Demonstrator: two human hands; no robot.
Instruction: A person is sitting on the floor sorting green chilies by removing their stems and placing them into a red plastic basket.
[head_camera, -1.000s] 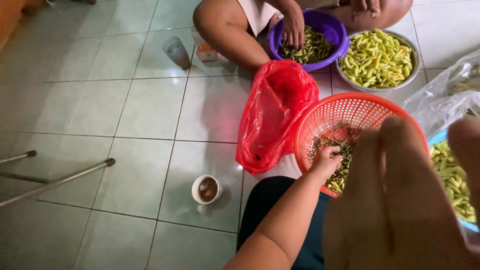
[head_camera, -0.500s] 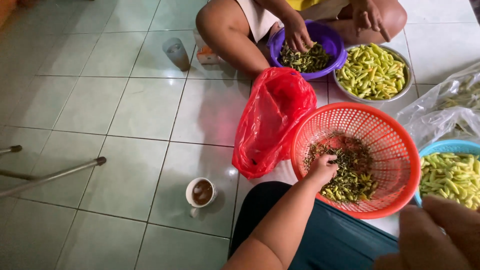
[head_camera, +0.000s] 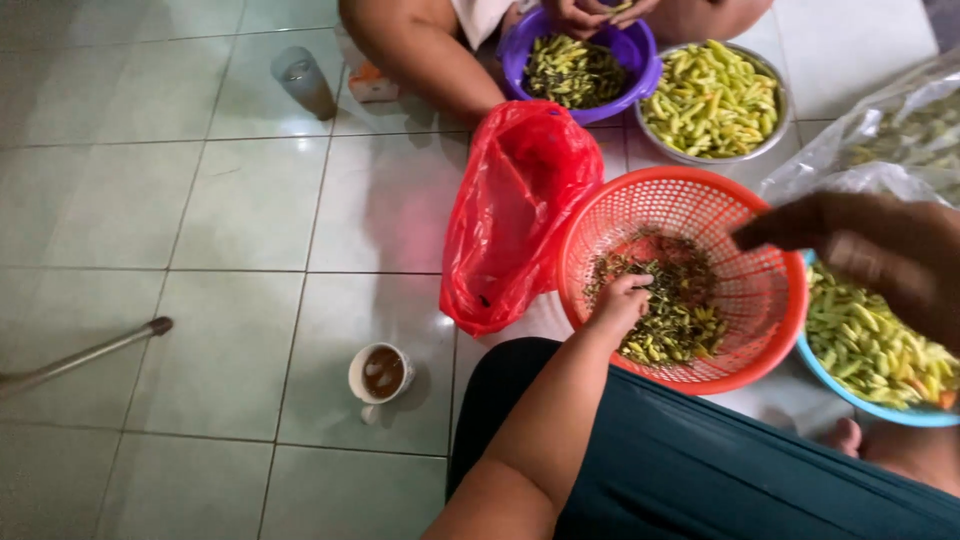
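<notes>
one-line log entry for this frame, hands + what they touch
left hand: resting in orange basket on dark stems | right hand: raised over blue bowl, blurred, grip unclear | red bag beside basket

A pale green tiled floor (head_camera: 200, 210) carries everything. Taking the red basket (head_camera: 745, 290) as the centre: a red plastic bag (head_camera: 510, 220) lies touching it at nine o'clock; a purple bowl (head_camera: 640, 55) sits at eleven o'clock; a metal bowl (head_camera: 765, 145) of yellow-green pods stands at twelve o'clock, just beside the purple one. A clear bag (head_camera: 880, 140) lies at two o'clock. A blue basket (head_camera: 850, 390) sits at four o'clock, partly under the red rim. A mug (head_camera: 380, 375) stands at eight o'clock, well apart; a glass (head_camera: 303, 82) at ten o'clock. A metal rod (head_camera: 90, 352) lies far off at nine o'clock.
</notes>
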